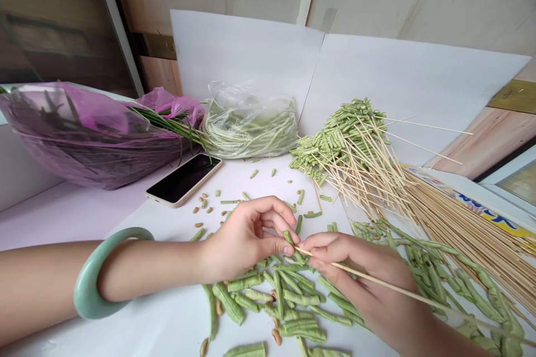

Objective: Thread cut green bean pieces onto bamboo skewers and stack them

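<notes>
Above a scatter of cut green bean pieces [299, 297], my left hand [247, 234] pinches a short bean piece [288, 237] between thumb and fingers. A pale green bangle circles that wrist. My right hand [368, 279] is closed on a thin wooden skewer [377, 280], whose tip meets the bean piece at my left fingertips. How deep the tip sits in the bean cannot be made out. Long beans [473, 279] lie beside my right hand. Behind it, skewers loaded with bean pieces [343, 134] are piled up.
Bare skewers [469, 228] lie in a bundle at the right. A black-screened phone [184, 179] rests at the left back, near a purple bag [96, 139] of green stalks. A clear bag of long beans [251, 125] stands against white boards [247, 50]. Small brown seeds dot the table.
</notes>
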Demonstrator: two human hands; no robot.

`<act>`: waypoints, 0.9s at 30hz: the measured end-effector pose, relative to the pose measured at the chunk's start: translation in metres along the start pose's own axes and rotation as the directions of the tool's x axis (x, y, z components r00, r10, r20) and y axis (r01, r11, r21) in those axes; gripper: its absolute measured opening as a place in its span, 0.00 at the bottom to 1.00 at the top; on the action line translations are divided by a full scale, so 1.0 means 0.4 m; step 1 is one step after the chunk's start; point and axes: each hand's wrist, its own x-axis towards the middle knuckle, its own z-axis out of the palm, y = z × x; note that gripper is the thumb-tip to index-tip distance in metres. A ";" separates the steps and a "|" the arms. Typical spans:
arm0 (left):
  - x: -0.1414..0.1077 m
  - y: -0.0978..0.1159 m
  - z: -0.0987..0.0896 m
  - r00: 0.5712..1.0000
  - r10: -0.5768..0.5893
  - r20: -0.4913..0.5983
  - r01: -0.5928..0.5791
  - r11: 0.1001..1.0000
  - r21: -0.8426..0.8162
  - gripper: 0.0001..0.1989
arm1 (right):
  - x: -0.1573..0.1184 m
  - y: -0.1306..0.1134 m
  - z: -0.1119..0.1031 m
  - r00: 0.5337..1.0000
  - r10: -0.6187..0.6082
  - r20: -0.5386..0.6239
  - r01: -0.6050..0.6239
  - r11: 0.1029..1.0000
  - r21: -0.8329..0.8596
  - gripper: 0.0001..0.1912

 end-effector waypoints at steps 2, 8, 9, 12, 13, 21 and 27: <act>0.003 0.001 0.000 1.000 -0.003 -0.001 0.003 1.000 -0.010 0.13 | 0.000 0.002 0.000 0.998 0.058 -0.021 -0.056 0.995 0.087 0.07; 0.010 0.001 0.001 0.992 -0.127 -0.025 0.124 0.987 -0.103 0.16 | 0.008 0.007 0.007 0.978 0.143 -0.150 -0.102 0.963 0.251 0.05; 0.011 0.001 0.002 0.989 -0.149 -0.023 0.146 0.982 -0.121 0.16 | 0.009 0.008 0.008 0.977 0.136 -0.163 -0.092 0.964 0.251 0.05; 0.012 0.000 0.005 0.983 -0.184 -0.013 0.180 0.972 -0.152 0.16 | 0.010 0.010 0.008 0.977 0.121 -0.173 -0.076 0.966 0.247 0.05; 0.011 0.001 0.006 0.982 -0.189 -0.011 0.185 0.970 -0.157 0.15 | 0.009 0.011 0.007 0.979 0.123 -0.164 -0.080 0.966 0.246 0.05; 0.000 0.011 0.007 0.979 -0.206 -0.014 0.202 0.970 -0.136 0.12 | -0.007 0.008 0.008 0.995 0.004 -0.097 0.008 0.992 0.126 0.07; -0.001 0.011 0.006 0.973 -0.229 -0.032 0.225 0.969 -0.101 0.12 | -0.007 0.002 0.009 0.998 -0.006 -0.068 0.014 0.993 0.120 0.10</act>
